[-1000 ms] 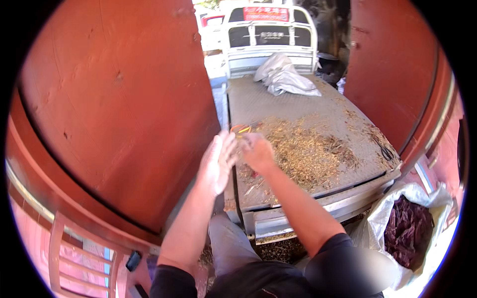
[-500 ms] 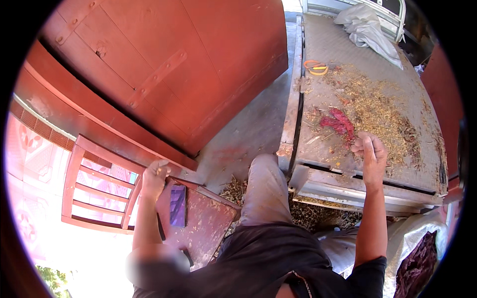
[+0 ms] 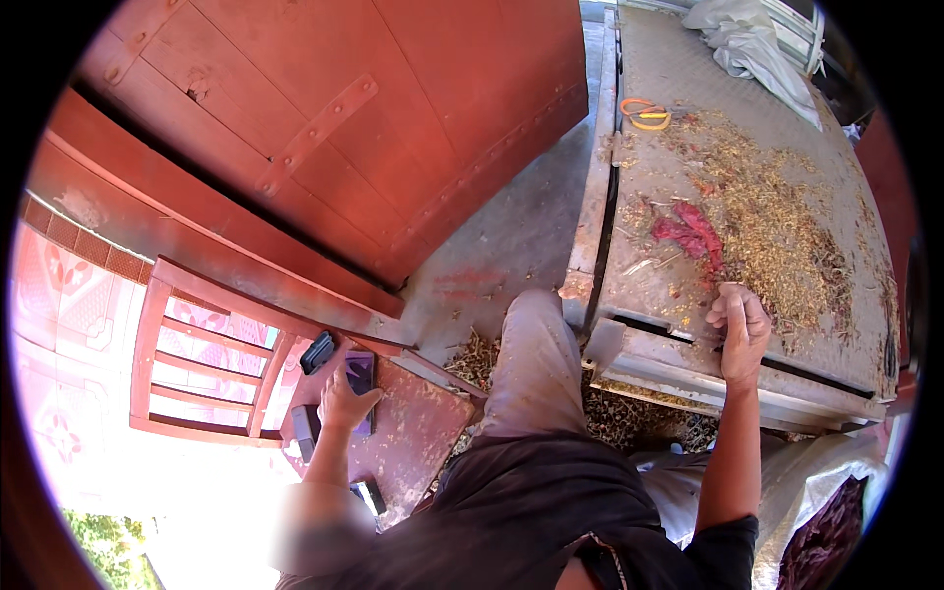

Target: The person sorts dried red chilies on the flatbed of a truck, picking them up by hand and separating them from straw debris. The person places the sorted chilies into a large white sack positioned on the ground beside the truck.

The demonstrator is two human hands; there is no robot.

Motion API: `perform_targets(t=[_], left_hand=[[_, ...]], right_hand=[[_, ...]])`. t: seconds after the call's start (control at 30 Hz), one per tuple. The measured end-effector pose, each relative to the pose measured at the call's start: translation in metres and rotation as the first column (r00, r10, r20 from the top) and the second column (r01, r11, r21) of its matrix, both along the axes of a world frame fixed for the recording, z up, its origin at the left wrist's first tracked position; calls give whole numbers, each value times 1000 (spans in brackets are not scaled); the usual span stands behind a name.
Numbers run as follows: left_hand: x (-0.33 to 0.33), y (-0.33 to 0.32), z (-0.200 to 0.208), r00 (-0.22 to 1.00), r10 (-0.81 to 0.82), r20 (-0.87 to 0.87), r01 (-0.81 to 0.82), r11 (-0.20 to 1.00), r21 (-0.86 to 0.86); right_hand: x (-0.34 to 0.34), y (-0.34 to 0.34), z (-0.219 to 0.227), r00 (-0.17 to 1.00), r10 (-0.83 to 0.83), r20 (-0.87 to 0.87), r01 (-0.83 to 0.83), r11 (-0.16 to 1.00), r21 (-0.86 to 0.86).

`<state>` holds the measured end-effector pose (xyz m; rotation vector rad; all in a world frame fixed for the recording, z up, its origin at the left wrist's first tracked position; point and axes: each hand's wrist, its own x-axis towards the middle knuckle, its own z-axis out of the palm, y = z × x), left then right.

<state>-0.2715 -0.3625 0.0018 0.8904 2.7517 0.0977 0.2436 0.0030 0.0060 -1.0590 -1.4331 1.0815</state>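
Head view showed the left hand (image 3: 343, 401) spread over a phone (image 3: 360, 379) on the chair seat (image 3: 418, 438); the right hand (image 3: 739, 329) rested curled, empty, at the truck bed (image 3: 688, 88) rear edge.

Harsh daylight blew out the lower left corner; fisheye bent the edges, ringed by black vignette.

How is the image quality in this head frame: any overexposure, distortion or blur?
Head view: the lower-left corner is blown out white past the red chair; fisheye bends the red door edges and leaves a black rim; sunlight is even on the flatbed; a smeared patch covers the left forearm; both hands look sharp.
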Motion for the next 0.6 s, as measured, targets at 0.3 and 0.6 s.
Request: perform_targets(t=[0.3,0.6], left_hand=[[1,3,-15,994,88,-64,-89,996,-16],[9,7,-11,991,84,-105,-83,996,17]], right_hand=[[0,-2,1,1000,20,18,-20,1000,-17],[1,-2,-3,1000,12,23,-12,1000,-10]])
